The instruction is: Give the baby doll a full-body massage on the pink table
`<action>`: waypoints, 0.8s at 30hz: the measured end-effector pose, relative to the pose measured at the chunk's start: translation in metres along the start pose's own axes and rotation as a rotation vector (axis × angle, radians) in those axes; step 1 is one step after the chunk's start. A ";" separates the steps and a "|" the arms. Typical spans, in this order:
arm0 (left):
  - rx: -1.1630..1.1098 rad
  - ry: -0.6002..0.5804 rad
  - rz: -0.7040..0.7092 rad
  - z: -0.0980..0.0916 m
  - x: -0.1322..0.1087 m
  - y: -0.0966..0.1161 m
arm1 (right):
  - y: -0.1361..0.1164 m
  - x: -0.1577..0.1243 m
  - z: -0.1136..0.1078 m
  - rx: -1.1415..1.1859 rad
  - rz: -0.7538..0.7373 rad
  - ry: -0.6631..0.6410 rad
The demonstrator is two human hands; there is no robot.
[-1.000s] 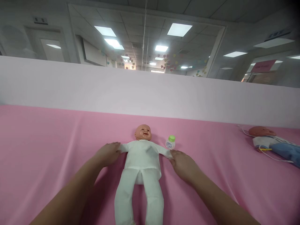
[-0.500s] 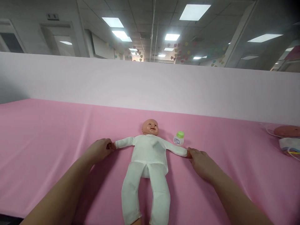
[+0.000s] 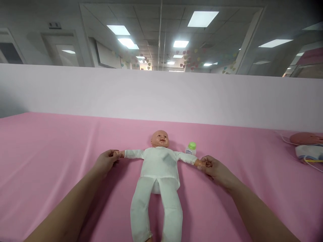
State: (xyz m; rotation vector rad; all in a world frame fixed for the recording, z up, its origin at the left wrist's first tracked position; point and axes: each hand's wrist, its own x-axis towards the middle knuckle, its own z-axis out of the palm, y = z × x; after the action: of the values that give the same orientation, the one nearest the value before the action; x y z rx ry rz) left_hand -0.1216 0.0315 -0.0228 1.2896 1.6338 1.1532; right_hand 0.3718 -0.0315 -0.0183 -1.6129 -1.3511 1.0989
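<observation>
A baby doll (image 3: pixel 159 163) in a white cloth suit lies on its back with both arms spread out sideways. My left hand (image 3: pixel 106 162) is closed around the doll's hand (image 3: pixel 119 154) at the left of the view. On the other side, my right hand (image 3: pixel 217 170) pinches the doll's other hand (image 3: pixel 200 163) between thumb and fingers. Just behind that sleeve stands a small jar (image 3: pixel 191 149) with a green lid, its lower part hidden by the doll's arm. The doll's feet are mostly cut off by the bottom edge.
Pink sheeting (image 3: pixel 63 151) with a few creases covers the surface. A low white wall (image 3: pixel 161 95) runs along the back, with glass above it. At the far right lie a brownish object (image 3: pixel 305 138) and a white cloth-like item (image 3: pixel 309 152) with cords.
The doll's arm by my right hand has lifted a little, now covering the jar's lower part. My right fingers have shifted from lying over the doll's hand to pinching it. The view has tilted up slightly.
</observation>
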 end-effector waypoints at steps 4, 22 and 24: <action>-0.176 -0.028 -0.061 0.003 0.006 -0.009 | 0.005 0.009 0.004 0.359 0.004 0.065; -0.162 -0.011 -0.069 0.005 0.013 -0.011 | 0.031 0.038 0.021 0.212 -0.080 0.248; -0.175 -0.006 -0.085 0.005 0.014 -0.011 | 0.030 0.038 0.022 0.176 -0.073 0.259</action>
State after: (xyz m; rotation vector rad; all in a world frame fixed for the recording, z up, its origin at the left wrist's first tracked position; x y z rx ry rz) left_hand -0.1231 0.0450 -0.0352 1.1016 1.5314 1.2101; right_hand 0.3644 0.0011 -0.0593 -1.5059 -1.1036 0.9040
